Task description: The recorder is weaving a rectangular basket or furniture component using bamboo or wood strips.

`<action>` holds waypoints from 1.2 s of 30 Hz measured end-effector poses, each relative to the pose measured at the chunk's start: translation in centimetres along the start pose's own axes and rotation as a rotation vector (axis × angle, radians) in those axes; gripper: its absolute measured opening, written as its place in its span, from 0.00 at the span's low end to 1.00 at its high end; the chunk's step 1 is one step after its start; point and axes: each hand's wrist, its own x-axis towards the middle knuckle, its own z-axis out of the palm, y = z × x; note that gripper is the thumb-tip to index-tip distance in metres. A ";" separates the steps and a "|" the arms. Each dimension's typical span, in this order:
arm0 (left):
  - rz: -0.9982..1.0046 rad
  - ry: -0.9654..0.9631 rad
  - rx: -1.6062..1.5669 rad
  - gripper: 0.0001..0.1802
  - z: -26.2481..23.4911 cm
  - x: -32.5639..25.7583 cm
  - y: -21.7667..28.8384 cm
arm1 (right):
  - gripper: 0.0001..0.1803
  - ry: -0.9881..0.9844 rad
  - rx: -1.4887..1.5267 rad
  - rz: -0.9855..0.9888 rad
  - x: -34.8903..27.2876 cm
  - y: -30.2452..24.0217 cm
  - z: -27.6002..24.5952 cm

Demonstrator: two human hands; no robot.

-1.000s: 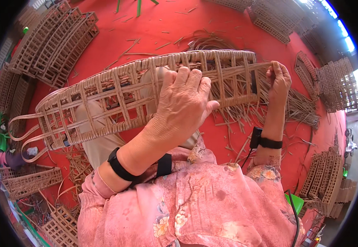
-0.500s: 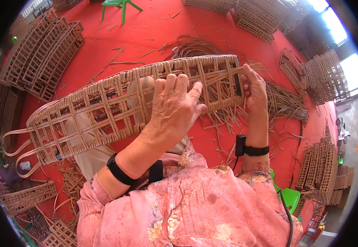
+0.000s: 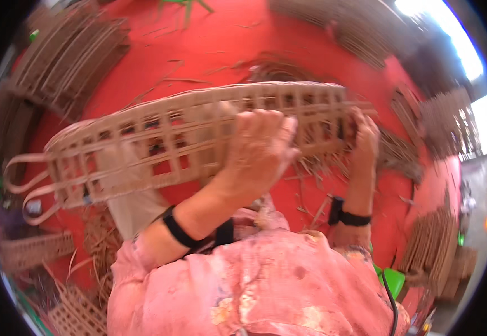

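Observation:
A long woven rattan lattice frame (image 3: 159, 140) with looped handles at its left end stretches across my lap, held above a red floor. My left hand (image 3: 257, 148) lies over its middle, fingers curled over the top edge and gripping it. My right hand (image 3: 363, 137) grips the frame's right end, where loose strand ends stick out. Both wrists carry black bands. The picture is blurred by motion.
Stacks of similar woven frames lie at the upper left (image 3: 70, 50), top right (image 3: 361, 28), right (image 3: 439, 123) and lower right (image 3: 433, 252). More lattice pieces lie at the lower left (image 3: 31, 252). Loose rattan strands (image 3: 277, 70) are scattered on the red floor (image 3: 210, 39).
The frame has tilted and swung a little in my hands, and the view has shifted. Both hands keep their hold, the right hand still at the right end.

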 end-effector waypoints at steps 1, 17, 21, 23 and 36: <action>0.018 0.038 -0.049 0.25 -0.1 0.0 0.3 | 0.19 -0.037 -0.205 -0.463 -0.4 1.4 -0.8; 0.164 0.221 0.007 0.26 0.1 -2.2 -0.5 | 0.27 -0.106 0.263 0.148 2.6 8.3 -4.7; 0.159 0.405 0.077 0.26 -3.3 -3.3 -2.2 | 0.27 -0.061 0.201 0.154 2.0 6.6 -5.1; 0.111 0.400 0.116 0.25 -5.3 -4.3 -2.6 | 0.28 -0.053 0.196 0.161 2.0 6.5 -4.3; -0.506 0.392 0.685 0.12 -24.3 -13.4 -10.3 | 0.29 -0.028 0.187 0.163 2.0 5.2 -4.9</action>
